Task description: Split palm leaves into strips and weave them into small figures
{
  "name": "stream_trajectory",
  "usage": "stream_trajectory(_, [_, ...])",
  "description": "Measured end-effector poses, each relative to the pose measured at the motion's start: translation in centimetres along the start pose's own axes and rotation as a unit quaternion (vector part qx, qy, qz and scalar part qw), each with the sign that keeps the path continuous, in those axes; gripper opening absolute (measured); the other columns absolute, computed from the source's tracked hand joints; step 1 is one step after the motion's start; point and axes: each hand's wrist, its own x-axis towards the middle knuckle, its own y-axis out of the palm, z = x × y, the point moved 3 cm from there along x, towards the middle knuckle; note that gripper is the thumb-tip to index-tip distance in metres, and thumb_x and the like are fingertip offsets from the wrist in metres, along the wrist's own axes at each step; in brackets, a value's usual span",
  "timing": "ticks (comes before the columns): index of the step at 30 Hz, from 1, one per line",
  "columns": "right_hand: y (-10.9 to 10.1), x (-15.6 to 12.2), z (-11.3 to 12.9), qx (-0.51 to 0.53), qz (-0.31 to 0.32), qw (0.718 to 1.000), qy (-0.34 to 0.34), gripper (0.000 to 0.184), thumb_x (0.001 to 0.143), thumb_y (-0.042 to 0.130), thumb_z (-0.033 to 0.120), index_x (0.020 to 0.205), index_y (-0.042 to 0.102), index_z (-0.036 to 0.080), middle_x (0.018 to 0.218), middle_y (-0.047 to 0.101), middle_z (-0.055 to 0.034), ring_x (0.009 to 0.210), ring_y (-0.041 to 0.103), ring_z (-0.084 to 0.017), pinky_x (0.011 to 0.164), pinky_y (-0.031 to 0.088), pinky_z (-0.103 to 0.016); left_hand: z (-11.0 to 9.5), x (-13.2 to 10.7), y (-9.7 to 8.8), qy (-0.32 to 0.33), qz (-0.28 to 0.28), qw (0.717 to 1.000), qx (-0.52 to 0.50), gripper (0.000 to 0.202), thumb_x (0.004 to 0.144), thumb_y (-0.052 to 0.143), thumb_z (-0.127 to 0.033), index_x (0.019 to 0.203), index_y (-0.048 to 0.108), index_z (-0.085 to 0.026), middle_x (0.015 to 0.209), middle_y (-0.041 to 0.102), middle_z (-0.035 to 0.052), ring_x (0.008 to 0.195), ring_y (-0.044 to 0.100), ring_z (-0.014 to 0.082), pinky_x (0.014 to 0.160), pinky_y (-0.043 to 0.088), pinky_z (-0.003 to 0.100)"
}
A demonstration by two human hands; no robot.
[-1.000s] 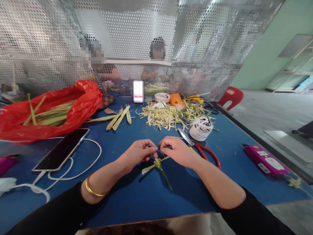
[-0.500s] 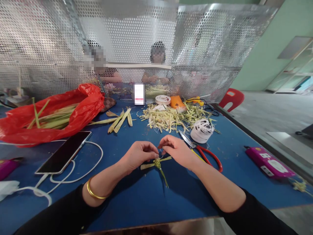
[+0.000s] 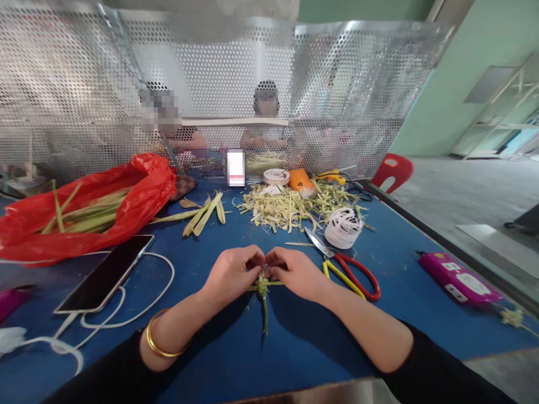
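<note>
Head view: at lower centre the left hand [image 3: 233, 275] and right hand [image 3: 295, 274] meet fingertip to fingertip, each grip pinched shut on a small green leaf knot [image 3: 263, 292]. The knot sits just over the blue counter [image 3: 236, 348], its stem trailing toward the near edge. Bare counter lies around both forearms; the frame's bottom cuts off the sleeves. The fingers hide most of the knot.

At left lies a phone [image 3: 105, 273]. Red-handled scissors [image 3: 349, 269] lie just beside the right hand, with a string spool [image 3: 343, 227] beyond them and a pink case [image 3: 457, 279] near the right edge. Farther off are leaf scraps [image 3: 290, 202] and, at left, a red bag [image 3: 84, 207]. A perforated screen [image 3: 337, 84] closes the far edge, and the people behind it are dim.
</note>
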Motion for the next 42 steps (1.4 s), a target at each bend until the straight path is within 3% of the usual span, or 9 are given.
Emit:
stream_trajectory(8, [0.5,0.2,-0.4,0.031,0.009,0.999,0.017,0.023,0.077,0.047,0.009,0.094,0.057,0.019,0.080,0.071,-0.0037,0.071,0.067,-0.017,0.068,0.053,-0.029,0.6,-0.3,0.9,0.094,-0.056,0.974,0.198,0.013,0.081,0.052,-0.017,0.075,0.063,-0.020,0.063,0.059,-0.0007,0.061,0.053,0.0124,0.057,0.033,0.023])
stream_trajectory(15, [0.1,0.6,-0.5,0.030,-0.023,0.999,0.019,0.021,0.076,0.051,0.013,0.092,0.062,0.019,0.071,0.065,0.0011,0.057,0.062,-0.013,0.063,0.049,-0.026,0.3,-0.3,0.8,0.145,-0.091,0.976,0.136,0.017,0.084,0.053,-0.017,0.074,0.066,-0.021,0.073,0.067,0.0004,0.072,0.059,0.0129,0.065,0.039,0.022])
stream_trajectory(22, [-0.1,0.6,-0.2,0.019,-0.059,0.997,0.035,0.005,0.071,0.058,0.017,0.068,0.062,0.019,0.062,0.056,0.0029,0.054,0.055,-0.012,0.057,0.044,-0.024,0.4,-0.2,0.6,0.115,-0.102,0.985,0.080,0.009,0.078,0.061,-0.015,0.073,0.066,-0.021,0.075,0.066,-0.0014,0.074,0.058,0.0121,0.069,0.040,0.022])
stream_trajectory(27, [-0.8,0.3,0.0,0.013,-0.064,0.997,0.047,0.009,0.077,0.055,0.024,0.071,0.059,0.018,0.063,0.055,0.0031,0.055,0.057,-0.012,0.058,0.043,-0.024,0.3,-0.1,0.4,0.109,-0.103,0.987,0.063,0.010,0.077,0.061,-0.014,0.071,0.066,-0.020,0.072,0.066,-0.0018,0.073,0.058,0.0119,0.067,0.039,0.022])
stream_trajectory(30, [-1.4,0.0,0.5,-0.017,-0.037,0.998,0.055,0.011,0.079,0.054,0.023,0.070,0.056,0.018,0.060,0.054,0.0039,0.056,0.056,-0.012,0.058,0.041,-0.023,0.4,0.0,0.4,0.096,-0.091,0.989,0.062,0.012,0.079,0.060,-0.017,0.071,0.069,-0.021,0.072,0.068,-0.0016,0.073,0.059,0.0120,0.066,0.039,0.021])
stream_trajectory(34, [-2.1,-0.4,0.5,-0.079,0.031,0.994,0.072,0.009,0.075,0.055,0.019,0.066,0.055,0.018,0.054,0.052,0.0046,0.053,0.053,-0.011,0.058,0.040,-0.023,0.9,0.4,0.1,0.073,-0.024,0.994,0.075,0.014,0.080,0.059,-0.022,0.076,0.073,-0.024,0.077,0.071,-0.0020,0.075,0.062,0.0123,0.068,0.040,0.021])
stream_trajectory(42, [-3.3,-0.9,0.0,-0.135,0.109,0.983,0.063,0.012,0.073,0.054,0.014,0.062,0.056,0.018,0.069,0.055,0.0016,0.056,0.054,-0.011,0.057,0.040,-0.023,2.4,1.0,-1.3,-0.048,0.009,0.985,0.167,0.016,0.075,0.057,-0.025,0.068,0.071,-0.023,0.075,0.071,-0.0009,0.073,0.061,0.0157,0.061,0.037,0.025])
